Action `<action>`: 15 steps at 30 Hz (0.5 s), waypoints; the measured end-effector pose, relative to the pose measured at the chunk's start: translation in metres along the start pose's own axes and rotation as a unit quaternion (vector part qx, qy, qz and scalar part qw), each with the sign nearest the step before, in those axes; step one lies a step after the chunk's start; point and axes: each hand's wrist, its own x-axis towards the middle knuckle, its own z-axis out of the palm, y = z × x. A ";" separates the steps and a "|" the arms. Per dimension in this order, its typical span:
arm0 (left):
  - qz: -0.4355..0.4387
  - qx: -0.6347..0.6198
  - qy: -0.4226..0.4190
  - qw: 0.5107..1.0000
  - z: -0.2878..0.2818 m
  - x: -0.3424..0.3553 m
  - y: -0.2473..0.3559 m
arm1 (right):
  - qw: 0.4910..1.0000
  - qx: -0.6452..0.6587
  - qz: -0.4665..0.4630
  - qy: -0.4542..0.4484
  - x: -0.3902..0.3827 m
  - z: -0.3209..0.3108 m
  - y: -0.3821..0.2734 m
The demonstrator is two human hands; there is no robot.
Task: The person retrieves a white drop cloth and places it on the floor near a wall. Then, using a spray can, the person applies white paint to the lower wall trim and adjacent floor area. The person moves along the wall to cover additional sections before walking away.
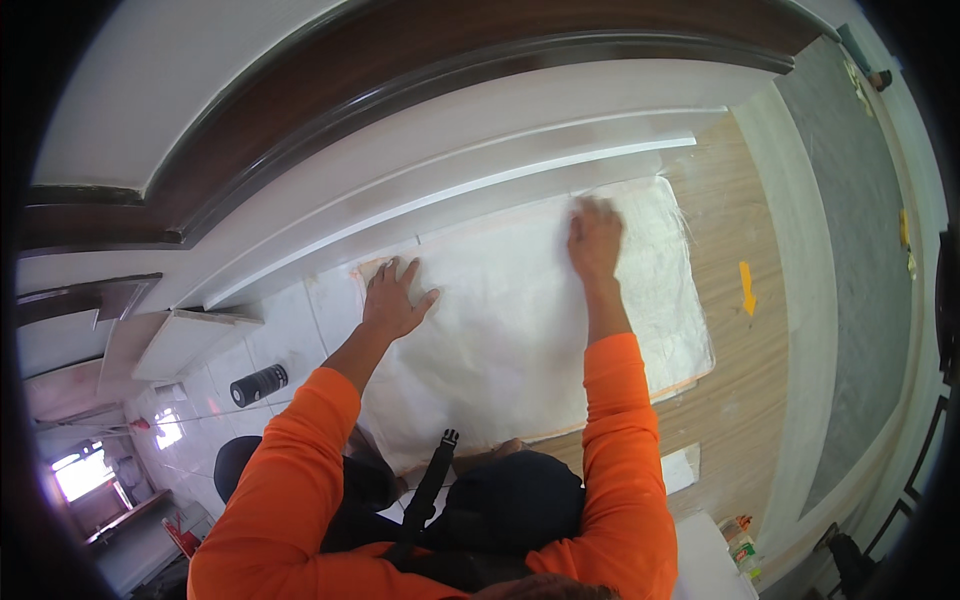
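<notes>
A large white sheet (pixel 490 340), which looks like a flattened woven sack with faint orange edges, lies on the floor in front of me. My left hand (pixel 397 302) rests palm down near its far left corner, fingers spread. Farther right, my right hand (pixel 597 238) is over the far part of the sheet, close to the wall's base. Motion smears its fingers, which look partly bent; I cannot make out anything in them. My knees are at the sheet's near edge, and a black strap with a buckle (pixel 450 438) hangs over it.
A white ledge (pixel 460 184) runs along the wall beyond the sheet. To the left, a black cylinder (pixel 259 385) lies on white tiles. Wood-patterned floor with an orange arrow (pixel 747 288) is at the right. A tile piece (pixel 682 468) and a bottle (pixel 743 553) are near right.
</notes>
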 end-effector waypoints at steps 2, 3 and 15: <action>0.011 0.003 0.011 1.000 0.007 0.002 -0.009 | 0.997 -0.053 -0.035 0.050 -0.013 0.020 -0.025; 0.008 -0.006 0.010 1.000 0.007 0.004 -0.011 | 0.993 -0.080 -0.051 0.075 -0.017 0.026 -0.034; -0.046 -0.036 -0.032 0.998 -0.013 0.005 -0.001 | 0.984 -0.148 0.086 -0.044 -0.002 0.009 -0.069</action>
